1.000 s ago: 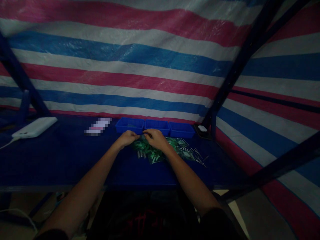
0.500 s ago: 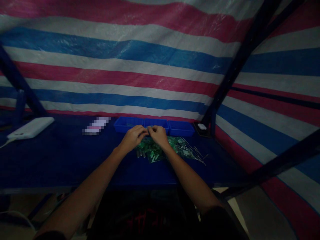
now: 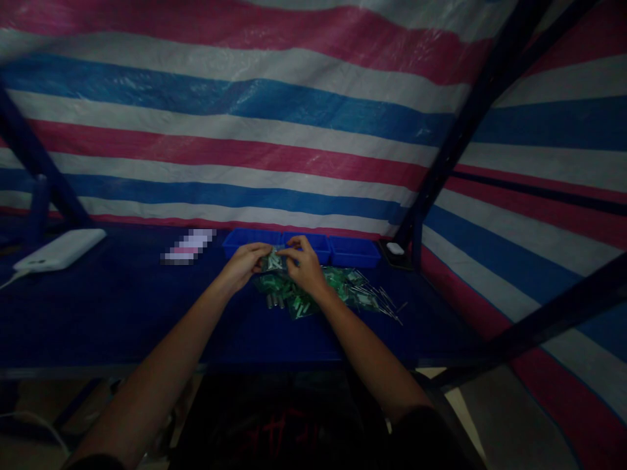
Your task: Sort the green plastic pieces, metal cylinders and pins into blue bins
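My left hand (image 3: pixel 243 266) is closed on the edge of a small clear plastic bag (image 3: pixel 275 260) with pale, slender pieces inside. My right hand (image 3: pixel 304 264) is at the bag's right side, its fingers apart and one fingertip at the bag's upper edge. Below both hands lies a pile of small clear and green packets (image 3: pixel 304 305), partly covered by my right hand and wrist. Several thin metal rods (image 3: pixel 386 303) stick out from the pile's right side. A few short metal cylinders (image 3: pixel 275 301) rest at its left front.
Three blue bins stand in a row behind the pile: a left bin (image 3: pixel 235 241), a middle bin (image 3: pixel 321 247) and a right bin (image 3: pixel 355 251). A white device with a cable (image 3: pixel 61 250), a blurred-out flat item (image 3: pixel 190 247) and a small white case (image 3: pixel 394 248) also lie on the blue table (image 3: pixel 147 320).
My hands have moved apart from a close pinch. The left has shifted left with the bag, which now shows between them. The fingers of my right hand have spread.
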`<act>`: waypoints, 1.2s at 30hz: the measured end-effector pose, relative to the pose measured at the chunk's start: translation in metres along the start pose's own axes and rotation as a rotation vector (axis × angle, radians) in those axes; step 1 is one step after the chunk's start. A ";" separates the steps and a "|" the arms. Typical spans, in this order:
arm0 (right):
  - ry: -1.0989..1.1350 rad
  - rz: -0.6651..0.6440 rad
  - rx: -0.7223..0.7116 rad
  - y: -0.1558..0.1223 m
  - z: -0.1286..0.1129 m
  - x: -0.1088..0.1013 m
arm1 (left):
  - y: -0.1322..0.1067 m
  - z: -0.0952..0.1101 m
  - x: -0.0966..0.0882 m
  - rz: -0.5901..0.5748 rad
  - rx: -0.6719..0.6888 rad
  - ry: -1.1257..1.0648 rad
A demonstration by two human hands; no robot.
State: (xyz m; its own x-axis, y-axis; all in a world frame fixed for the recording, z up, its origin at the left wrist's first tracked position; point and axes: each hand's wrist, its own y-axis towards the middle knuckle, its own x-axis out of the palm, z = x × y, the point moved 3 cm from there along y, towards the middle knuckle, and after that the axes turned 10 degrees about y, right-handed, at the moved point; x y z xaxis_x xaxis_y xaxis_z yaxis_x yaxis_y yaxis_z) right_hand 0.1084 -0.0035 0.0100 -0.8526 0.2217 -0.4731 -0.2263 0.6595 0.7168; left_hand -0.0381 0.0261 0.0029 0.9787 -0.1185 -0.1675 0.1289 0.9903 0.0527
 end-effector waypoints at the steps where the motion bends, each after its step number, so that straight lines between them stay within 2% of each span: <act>1: -0.004 0.012 0.013 0.000 0.001 -0.001 | 0.000 0.002 -0.002 0.041 0.046 0.039; 3: -0.016 0.021 0.050 0.001 0.003 -0.003 | -0.003 0.007 -0.010 0.229 0.202 0.197; 6: -0.039 0.012 0.085 0.002 0.005 -0.007 | -0.007 0.018 -0.023 0.616 0.477 0.530; 8: -0.048 0.007 0.092 0.003 0.006 -0.010 | -0.004 0.018 -0.028 0.741 0.549 0.706; 9: -0.053 0.002 0.096 0.004 0.006 -0.011 | 0.000 0.017 -0.030 0.739 0.549 0.774; 13: -0.076 -0.081 0.132 0.005 0.009 -0.013 | 0.014 0.006 -0.026 0.592 0.536 0.935; 19: -0.193 -0.440 0.099 -0.002 0.011 -0.009 | 0.002 0.008 -0.005 0.398 0.628 0.860; 22: -0.279 -0.560 0.106 -0.006 0.012 -0.011 | -0.003 0.007 0.003 0.312 0.604 0.819; 31: -0.332 -0.499 0.129 -0.003 0.016 -0.029 | -0.005 -0.001 0.016 0.152 0.533 0.795; 36: -0.289 -0.207 0.096 0.006 0.014 -0.032 | -0.008 0.001 0.021 0.088 0.504 0.735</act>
State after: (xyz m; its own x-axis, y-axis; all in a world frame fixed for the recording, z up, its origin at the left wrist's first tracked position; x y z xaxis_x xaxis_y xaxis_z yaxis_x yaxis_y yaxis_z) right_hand 0.1406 0.0034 0.0222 -0.6224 0.2613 -0.7378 -0.3233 0.7726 0.5463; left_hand -0.0188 0.0158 0.0002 0.6611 0.2051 -0.7217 0.2822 0.8233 0.4924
